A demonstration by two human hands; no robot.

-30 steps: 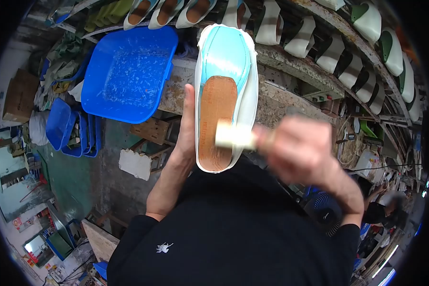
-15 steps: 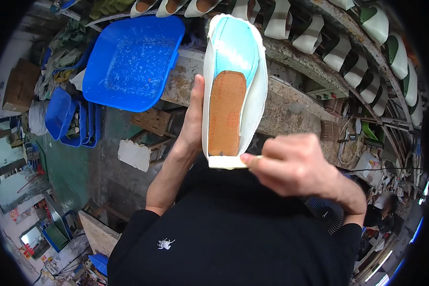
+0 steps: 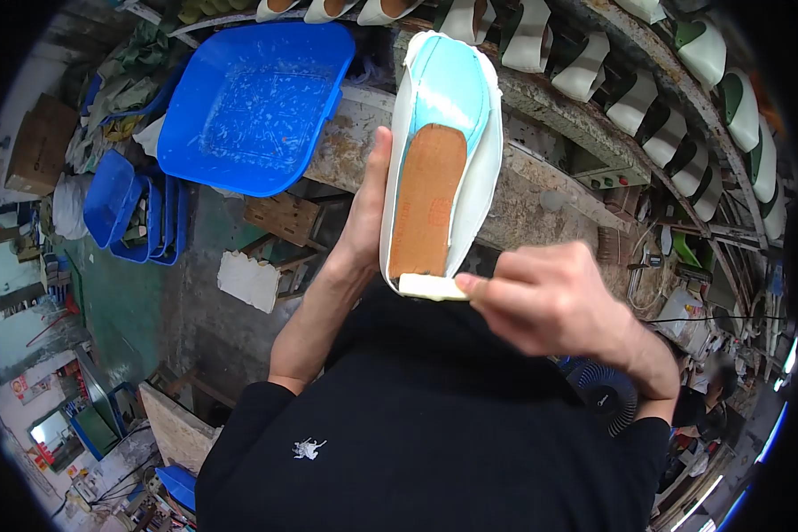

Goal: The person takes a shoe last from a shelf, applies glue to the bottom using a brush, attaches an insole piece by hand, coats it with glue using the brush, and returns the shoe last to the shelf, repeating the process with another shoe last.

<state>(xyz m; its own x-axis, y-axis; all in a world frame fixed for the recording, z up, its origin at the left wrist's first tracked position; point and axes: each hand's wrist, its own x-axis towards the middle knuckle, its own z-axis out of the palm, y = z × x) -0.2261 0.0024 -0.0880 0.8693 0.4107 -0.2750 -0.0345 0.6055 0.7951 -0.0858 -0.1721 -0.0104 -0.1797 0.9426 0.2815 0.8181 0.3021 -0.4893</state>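
Observation:
A white shoe upper (image 3: 486, 168) is held upright in front of me, its underside facing the camera. It shows a shiny light-blue sole piece (image 3: 452, 84) above a brown insole board (image 3: 430, 195). My left hand (image 3: 363, 213) grips the shoe from its left side, thumb pointing up and the other fingers hidden behind it. My right hand (image 3: 541, 297) is closed on one end of a flat, pale stick (image 3: 430, 286). The stick's other end lies across the shoe's lower end, just below the brown board.
A large blue bin (image 3: 248, 106) is at the upper left, with smaller blue bins (image 3: 111, 199) beside it. Racks with several white shoes (image 3: 634, 97) curve along the top and right. A wooden stool (image 3: 284, 220) stands left. A person (image 3: 714, 395) is at the far right.
The shoe and left hand have shifted slightly up and right in view. The pale stick now tilts down toward my right hand, which has moved slightly.

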